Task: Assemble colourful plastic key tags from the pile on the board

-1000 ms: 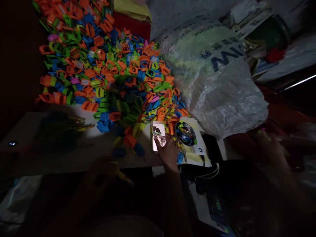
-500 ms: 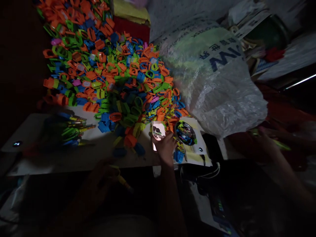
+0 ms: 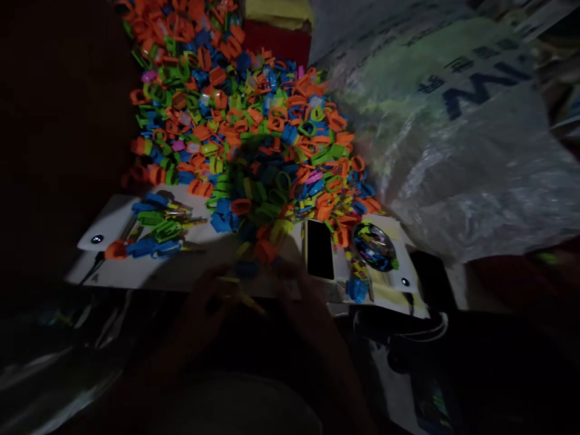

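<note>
In dim light my left hand (image 3: 206,308) is closed on a yellow plastic piece (image 3: 231,289) with a thin stick-like end pointing down to the right, at the table's front edge. My right hand (image 3: 301,305) is a little to its right, apart from it, fingers loosely stretched and nothing visible in them; shadow hides the details. Just beyond the right hand lies a phone (image 3: 319,251) with a dark screen. Ahead of both hands, a few loose pieces, such as an orange piece (image 3: 266,251) and a blue piece (image 3: 246,269), lie on the table.
A large heap of colourful plastic pieces (image 3: 254,121) covers the back. Finished-looking pieces with sticks (image 3: 163,226) lie left, beside a white device (image 3: 93,241). A round metal bowl (image 3: 375,246) of small parts stands right, before a big plastic sack (image 3: 453,157). A white cable (image 3: 426,335) hangs there.
My right hand has left the phone and moved left toward my left hand. The phone's lit screen has gone dark. The view has shifted, and another person's arm at right has left it.
</note>
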Available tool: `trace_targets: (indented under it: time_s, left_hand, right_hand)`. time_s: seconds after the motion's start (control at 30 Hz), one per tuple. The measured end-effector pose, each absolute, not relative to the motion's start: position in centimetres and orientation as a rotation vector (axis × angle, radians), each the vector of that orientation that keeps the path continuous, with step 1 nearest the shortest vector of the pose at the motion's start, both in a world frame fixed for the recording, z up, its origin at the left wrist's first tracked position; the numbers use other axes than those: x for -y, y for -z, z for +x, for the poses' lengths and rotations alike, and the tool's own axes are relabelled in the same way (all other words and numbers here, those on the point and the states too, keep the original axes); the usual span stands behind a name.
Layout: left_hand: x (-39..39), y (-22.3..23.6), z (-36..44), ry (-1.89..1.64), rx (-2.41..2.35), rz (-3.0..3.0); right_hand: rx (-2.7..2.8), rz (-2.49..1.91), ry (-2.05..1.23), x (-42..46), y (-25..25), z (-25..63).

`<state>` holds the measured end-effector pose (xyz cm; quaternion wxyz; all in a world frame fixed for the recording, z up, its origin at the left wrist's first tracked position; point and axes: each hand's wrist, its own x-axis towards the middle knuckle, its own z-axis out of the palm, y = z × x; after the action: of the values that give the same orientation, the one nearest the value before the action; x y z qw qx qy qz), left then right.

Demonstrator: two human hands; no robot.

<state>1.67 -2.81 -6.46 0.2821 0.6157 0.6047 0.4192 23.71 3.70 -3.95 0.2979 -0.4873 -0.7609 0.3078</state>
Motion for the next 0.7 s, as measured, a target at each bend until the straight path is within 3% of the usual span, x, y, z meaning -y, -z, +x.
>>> trace_targets:
  time_s: [0.13, 0.7]
  left_hand:
    - [2.7, 5.5, 1.8, -1.094, -1.589, 1.628]
    - [5.0, 5.2, 0.3, -0.704, -1.485, 1.581]
  right_hand:
    - [2.313, -0.998, -0.958, -0.6, 2.1, 20.6]
    - [2.078, -1.202, -1.227, 1.5, 5.0, 18.5]
